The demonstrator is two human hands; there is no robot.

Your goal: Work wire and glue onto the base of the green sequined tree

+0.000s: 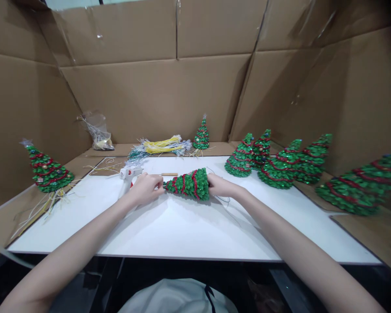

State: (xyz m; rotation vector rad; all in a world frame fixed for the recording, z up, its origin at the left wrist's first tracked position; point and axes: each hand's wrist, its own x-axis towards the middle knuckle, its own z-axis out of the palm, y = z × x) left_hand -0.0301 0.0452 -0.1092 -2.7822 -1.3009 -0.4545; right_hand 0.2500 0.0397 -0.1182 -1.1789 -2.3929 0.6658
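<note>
A small green Christmas tree [190, 184] with red garland lies on its side in the air just over the white board [182, 234], its tip to the left. My left hand [146, 189] is closed in a pinch at the tip. At the wide base, my right hand [222, 186] grips the tree, its fingertips hidden by the rim or inside it. Thin dark wire [224, 200] trails beside my right hand. Close behind my left hand lies a white glue gun [127, 174], and a wooden-handled tool [170, 174] rests behind the tree.
Several similar trees [278, 167] stand on the right. Another tree [48, 169] with loose wires is at the left, and one tree [201, 135] is at the back. Bundled white and yellow wires [163, 145] and a plastic bag [99, 132] lie behind. Cardboard walls [124, 95] enclose the table.
</note>
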